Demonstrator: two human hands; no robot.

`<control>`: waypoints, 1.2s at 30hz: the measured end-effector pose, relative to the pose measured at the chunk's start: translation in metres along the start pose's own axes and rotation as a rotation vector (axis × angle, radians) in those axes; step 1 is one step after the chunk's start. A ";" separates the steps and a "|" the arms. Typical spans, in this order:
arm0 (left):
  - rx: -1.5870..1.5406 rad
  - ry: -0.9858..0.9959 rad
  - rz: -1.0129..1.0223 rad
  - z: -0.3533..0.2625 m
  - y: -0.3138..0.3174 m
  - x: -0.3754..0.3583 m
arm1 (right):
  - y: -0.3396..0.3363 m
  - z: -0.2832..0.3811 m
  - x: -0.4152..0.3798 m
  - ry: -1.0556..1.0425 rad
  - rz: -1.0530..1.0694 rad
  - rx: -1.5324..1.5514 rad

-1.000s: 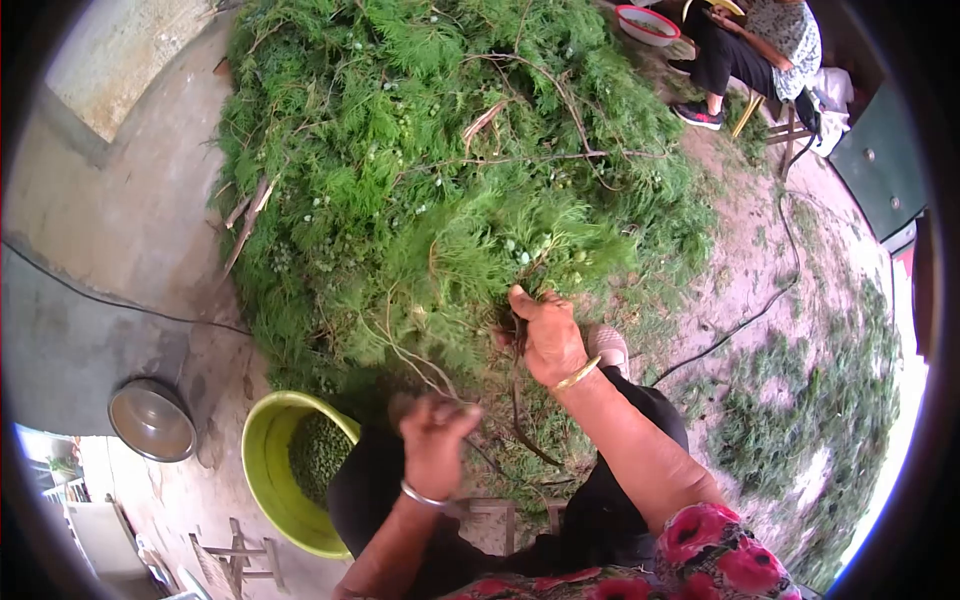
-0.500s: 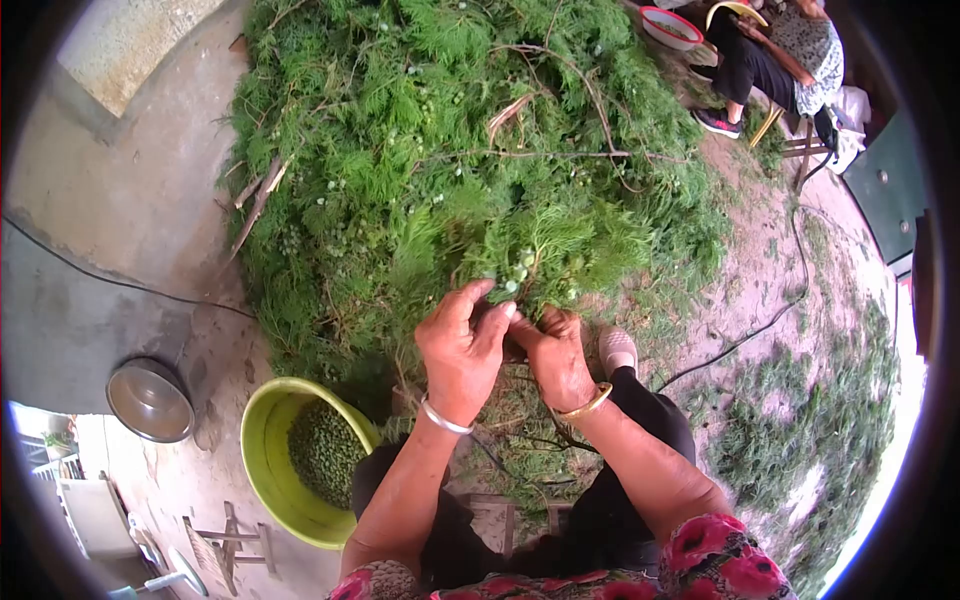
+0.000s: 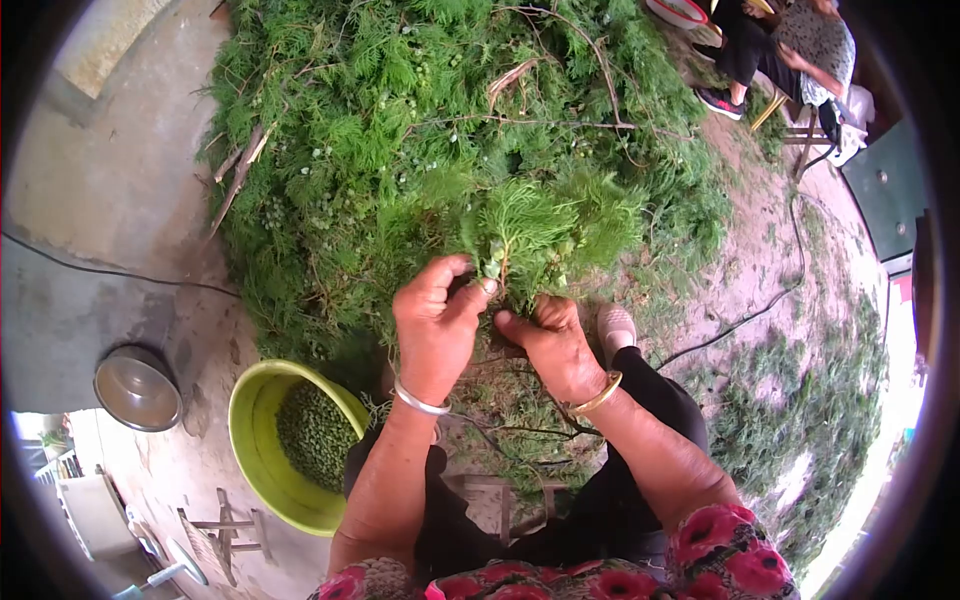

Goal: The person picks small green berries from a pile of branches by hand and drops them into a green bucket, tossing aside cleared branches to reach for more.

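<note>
Sprig (image 3: 530,215) of feathery green, held up in front of the large heap of cut branches (image 3: 400,110), foliage pointing away from the body, with small pale-green cones (image 3: 495,257) close to the stem. Held at its base by the right hand (image 3: 562,350), with fingers curled and closed around the stem, thumb bent in against it. At the cones, on the near left side of the sprig, the left hand (image 3: 435,325), with thumb and forefinger bent close together; hard to tell whether closed on a cone. On the floor (image 3: 205,400) to the left of the legs, a yellow-green bucket (image 3: 245,425) with many small green cones (image 3: 315,430) inside. Farther left, apart from the bucket, a metal bowl (image 3: 138,388). Near the floor's lower left, a small wooden stool (image 3: 222,540). Toward the far right corner, a seated person (image 3: 812,45) beside a red-rimmed basin (image 3: 682,12), partly cut off at the top. Across the floor on the right, a dark cable (image 3: 735,328).
</note>
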State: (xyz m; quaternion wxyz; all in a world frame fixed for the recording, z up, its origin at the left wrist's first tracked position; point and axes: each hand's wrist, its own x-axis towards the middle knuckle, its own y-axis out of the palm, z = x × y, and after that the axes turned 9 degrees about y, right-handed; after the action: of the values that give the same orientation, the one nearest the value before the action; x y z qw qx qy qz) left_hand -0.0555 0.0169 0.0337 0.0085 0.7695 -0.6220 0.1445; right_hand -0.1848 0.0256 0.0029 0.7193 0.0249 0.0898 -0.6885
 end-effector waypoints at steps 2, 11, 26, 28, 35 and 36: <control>-0.129 -0.105 -0.006 -0.009 -0.004 0.003 | -0.003 0.022 0.000 0.186 0.132 0.158; -0.973 -0.359 -0.077 -0.005 -0.037 0.015 | -0.009 0.008 0.004 0.217 0.150 0.270; -0.176 -0.263 0.012 -0.004 -0.015 0.012 | -0.010 0.012 0.005 0.119 0.193 0.059; -0.159 -0.222 0.052 0.002 -0.014 0.012 | -0.009 0.016 0.003 0.193 0.213 0.123; -0.643 -0.298 -0.054 -0.002 -0.011 0.009 | -0.021 0.006 0.011 0.356 0.177 0.346; -0.807 -0.327 -0.047 0.005 -0.018 0.011 | -0.022 0.004 0.011 0.416 0.165 0.424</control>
State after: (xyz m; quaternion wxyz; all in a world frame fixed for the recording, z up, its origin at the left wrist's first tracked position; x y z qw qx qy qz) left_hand -0.0352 0.0100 0.0346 0.2133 0.7313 -0.6040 -0.2343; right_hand -0.2060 0.0127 0.0072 0.7177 0.3218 0.0872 -0.6114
